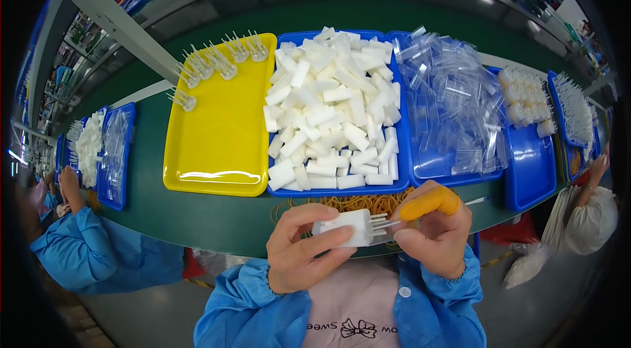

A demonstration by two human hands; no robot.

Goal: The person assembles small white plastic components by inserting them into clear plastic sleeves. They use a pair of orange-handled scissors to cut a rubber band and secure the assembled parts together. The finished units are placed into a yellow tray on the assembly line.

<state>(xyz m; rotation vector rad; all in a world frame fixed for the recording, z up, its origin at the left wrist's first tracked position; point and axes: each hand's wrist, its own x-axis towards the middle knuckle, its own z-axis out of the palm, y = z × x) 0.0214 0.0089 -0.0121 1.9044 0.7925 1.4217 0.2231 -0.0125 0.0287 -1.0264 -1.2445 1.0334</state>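
In front of my chest, my left hand [303,247] is closed around a white block [357,224] with several thin pale prongs sticking out of its right end. My right hand [434,233] wears an orange finger cot [430,204] on its index finger. Thumb and index finger close together at the prong tips; whether they pinch a prong or a small clear piece is too fine to tell. Just beyond my hands lies a heap of tan rubber bands [368,204], partly hidden by the tray edge and my fingers.
A yellow tray [217,144] holds several pronged parts [222,65] along its far side. Beside it, one blue tray [338,191] is heaped with white foam blocks [328,101], another with clear plastic pieces [453,98]. Further right, pronged white parts [526,95] stand in a tray. Co-workers' arms [85,243] show at both sides.
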